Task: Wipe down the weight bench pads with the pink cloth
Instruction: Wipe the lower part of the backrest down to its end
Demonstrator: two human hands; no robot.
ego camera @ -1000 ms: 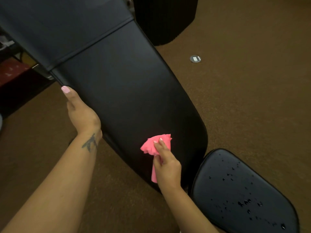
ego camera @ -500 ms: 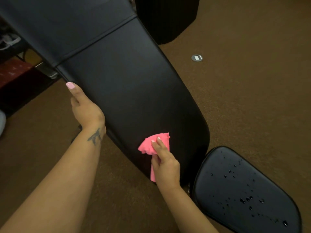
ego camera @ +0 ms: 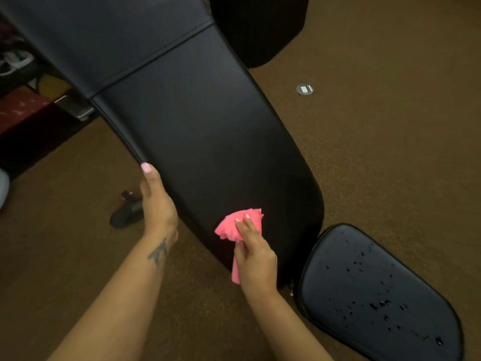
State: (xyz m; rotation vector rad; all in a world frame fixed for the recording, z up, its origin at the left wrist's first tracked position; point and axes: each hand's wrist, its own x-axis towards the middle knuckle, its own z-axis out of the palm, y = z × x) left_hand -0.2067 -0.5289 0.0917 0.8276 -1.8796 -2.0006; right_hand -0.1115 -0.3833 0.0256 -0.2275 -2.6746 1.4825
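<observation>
The long black back pad (ego camera: 208, 131) of the weight bench runs from the top left down to the lower middle. My right hand (ego camera: 256, 254) grips the bunched pink cloth (ego camera: 231, 226) and presses it on the pad's lower end, near its left edge. My left hand (ego camera: 156, 201) holds the pad's left edge, thumb lying along the top, its fingers hidden under the pad. The smaller black seat pad (ego camera: 377, 295) at the lower right is dotted with water drops.
Brown carpet (ego camera: 390, 152) surrounds the bench. A round metal floor plate (ego camera: 304, 89) lies to the right of the pad. A dark bin (ego camera: 256, 27) stands at the top. A black bench foot (ego camera: 127, 211) shows below my left hand. Dark clutter fills the far left.
My left hand has slid down the pad's left edge toward the lower end. My right hand with the cloth has stayed near the pad's lower end, shifting only slightly.
</observation>
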